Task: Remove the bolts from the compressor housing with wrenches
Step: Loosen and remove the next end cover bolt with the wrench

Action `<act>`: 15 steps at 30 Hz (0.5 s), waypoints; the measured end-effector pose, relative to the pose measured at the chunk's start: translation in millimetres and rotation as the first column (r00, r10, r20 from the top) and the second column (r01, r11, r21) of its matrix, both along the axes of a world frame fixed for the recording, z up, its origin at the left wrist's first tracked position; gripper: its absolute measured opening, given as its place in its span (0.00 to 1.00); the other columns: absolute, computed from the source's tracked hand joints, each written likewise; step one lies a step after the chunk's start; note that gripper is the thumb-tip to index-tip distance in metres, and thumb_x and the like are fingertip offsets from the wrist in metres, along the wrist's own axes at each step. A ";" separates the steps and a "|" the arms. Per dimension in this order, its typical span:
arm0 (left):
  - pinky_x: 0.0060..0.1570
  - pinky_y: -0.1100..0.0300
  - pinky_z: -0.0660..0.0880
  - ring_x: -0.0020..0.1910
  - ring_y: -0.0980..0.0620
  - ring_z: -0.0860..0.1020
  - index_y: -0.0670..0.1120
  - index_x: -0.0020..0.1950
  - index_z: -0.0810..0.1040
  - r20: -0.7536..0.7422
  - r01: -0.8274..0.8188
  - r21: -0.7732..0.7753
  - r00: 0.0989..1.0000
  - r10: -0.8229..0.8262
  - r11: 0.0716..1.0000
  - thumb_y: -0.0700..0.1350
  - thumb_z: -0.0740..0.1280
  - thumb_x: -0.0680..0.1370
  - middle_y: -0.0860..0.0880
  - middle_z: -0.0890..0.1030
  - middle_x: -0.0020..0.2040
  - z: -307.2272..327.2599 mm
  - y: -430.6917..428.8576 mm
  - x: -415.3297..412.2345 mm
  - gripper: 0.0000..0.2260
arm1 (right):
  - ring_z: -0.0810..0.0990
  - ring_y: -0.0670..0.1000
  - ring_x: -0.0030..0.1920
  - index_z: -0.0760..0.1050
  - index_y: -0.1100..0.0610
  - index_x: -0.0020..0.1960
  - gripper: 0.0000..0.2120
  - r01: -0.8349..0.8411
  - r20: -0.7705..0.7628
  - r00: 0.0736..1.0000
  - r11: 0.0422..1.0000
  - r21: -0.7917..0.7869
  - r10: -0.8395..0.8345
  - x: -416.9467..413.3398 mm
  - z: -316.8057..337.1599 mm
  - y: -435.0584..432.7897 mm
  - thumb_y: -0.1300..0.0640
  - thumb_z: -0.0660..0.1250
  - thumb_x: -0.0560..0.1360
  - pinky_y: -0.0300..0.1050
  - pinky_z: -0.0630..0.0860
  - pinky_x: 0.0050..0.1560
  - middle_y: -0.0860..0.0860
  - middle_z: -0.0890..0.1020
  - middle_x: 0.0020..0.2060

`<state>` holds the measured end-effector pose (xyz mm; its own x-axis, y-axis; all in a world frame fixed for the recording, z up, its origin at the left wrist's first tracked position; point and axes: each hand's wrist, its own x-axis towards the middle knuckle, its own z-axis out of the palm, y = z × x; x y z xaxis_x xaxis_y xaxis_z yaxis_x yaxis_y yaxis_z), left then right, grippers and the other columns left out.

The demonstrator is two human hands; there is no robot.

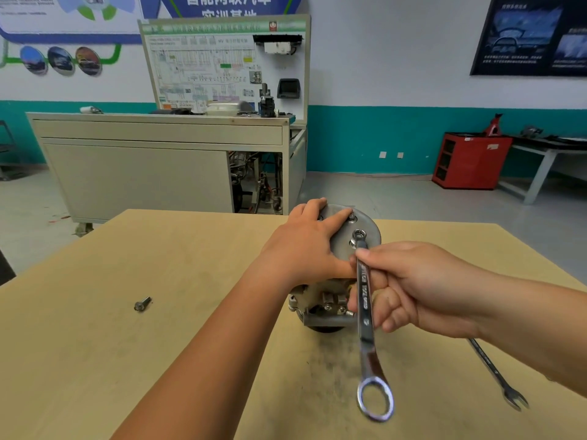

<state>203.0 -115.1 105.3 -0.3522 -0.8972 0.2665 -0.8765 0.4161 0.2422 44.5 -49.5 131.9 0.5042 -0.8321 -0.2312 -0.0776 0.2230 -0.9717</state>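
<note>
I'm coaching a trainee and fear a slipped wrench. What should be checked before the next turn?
1. Ring of wrench seated on housing bolt: cannot tell.
2. Right hand grips wrench: ok.
3. Left hand steadies compressor housing: ok.
4. Left thumb clear of the wrench's swing: not ok, it lies beside the shank.
5. Loose bolt set aside on table: ok.
6. Spare wrench in reach: ok.

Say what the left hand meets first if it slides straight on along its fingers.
Likely the far-rim bolt on the compressor housing; the index fingertip of the left hand lies almost against it.
</note>
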 end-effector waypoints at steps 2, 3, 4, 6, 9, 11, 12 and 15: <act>0.70 0.50 0.61 0.74 0.50 0.52 0.58 0.78 0.53 0.014 -0.004 -0.004 1.000 0.004 1.000 0.69 0.62 0.65 0.50 0.53 0.76 -0.6 -0.5 0.2 0.44 | 0.79 0.50 0.22 0.67 0.61 0.46 0.12 -0.071 -0.131 0.989 0.997 -0.011 0.069 -5.3 -0.4 -2.0 0.53 0.53 0.81 0.37 0.75 0.21 0.60 0.82 0.30; 0.70 0.50 0.60 0.74 0.50 0.51 0.58 0.78 0.53 0.018 -0.005 -0.004 1.000 0.006 1.000 0.70 0.63 0.65 0.51 0.53 0.76 -0.8 -0.8 0.4 0.44 | 0.79 0.50 0.22 0.66 0.61 0.46 0.12 -0.101 -0.191 0.977 0.995 -0.019 0.096 -8.7 1.5 -4.1 0.53 0.53 0.81 0.37 0.75 0.21 0.59 0.82 0.30; 0.70 0.49 0.60 0.74 0.49 0.51 0.58 0.78 0.53 0.017 -0.005 -0.006 1.000 0.005 1.000 0.71 0.64 0.66 0.51 0.53 0.76 -1.2 -0.7 0.2 0.44 | 0.79 0.50 0.21 0.66 0.61 0.46 0.12 -0.122 -0.233 0.966 0.992 -0.027 0.113 -13.0 4.4 -6.9 0.53 0.53 0.80 0.37 0.75 0.21 0.59 0.82 0.29; 0.71 0.49 0.60 0.75 0.48 0.52 0.58 0.78 0.53 0.005 -0.006 -0.018 1.000 0.006 1.000 0.73 0.65 0.66 0.51 0.53 0.77 -1.9 0.0 -0.3 0.45 | 0.76 0.48 0.19 0.67 0.63 0.48 0.12 -0.128 -0.274 0.955 0.991 -0.049 0.110 -22.2 11.6 -14.1 0.53 0.55 0.79 0.36 0.73 0.20 0.58 0.80 0.26; 0.71 0.49 0.60 0.75 0.48 0.52 0.58 0.77 0.55 -0.002 -0.010 -0.040 1.000 0.010 0.999 0.72 0.65 0.67 0.51 0.53 0.77 -1.7 0.9 -1.1 0.43 | 0.74 0.48 0.18 0.69 0.61 0.48 0.13 -0.186 -0.379 0.912 0.982 -0.039 0.158 -33.3 21.4 -23.3 0.50 0.57 0.77 0.37 0.73 0.20 0.56 0.77 0.24; 0.71 0.50 0.59 0.75 0.49 0.52 0.58 0.77 0.55 -0.004 -0.010 -0.042 1.000 0.009 0.999 0.71 0.65 0.68 0.51 0.53 0.77 -1.9 0.7 -0.4 0.42 | 0.75 0.49 0.19 0.69 0.59 0.46 0.16 -0.277 -0.526 0.817 0.961 0.000 0.236 -40.2 29.8 -29.6 0.45 0.58 0.73 0.37 0.73 0.21 0.55 0.77 0.24; 0.71 0.50 0.59 0.75 0.49 0.52 0.58 0.77 0.55 -0.006 -0.008 -0.038 1.000 0.008 0.999 0.71 0.65 0.68 0.51 0.54 0.76 -1.9 0.5 0.1 0.42 | 0.75 0.49 0.21 0.70 0.58 0.44 0.17 -0.326 -0.619 0.742 0.945 0.005 0.259 -44.6 35.7 -33.7 0.43 0.59 0.71 0.38 0.74 0.23 0.54 0.78 0.25; 0.71 0.50 0.59 0.75 0.49 0.51 0.58 0.77 0.54 -0.002 -0.007 -0.026 1.000 0.007 1.000 0.71 0.65 0.67 0.51 0.53 0.76 -2.1 0.5 1.0 0.43 | 0.76 0.49 0.26 0.75 0.56 0.40 0.20 -0.402 -0.834 0.524 0.913 -0.063 0.173 -56.9 57.1 -50.3 0.38 0.61 0.67 0.39 0.75 0.32 0.51 0.78 0.26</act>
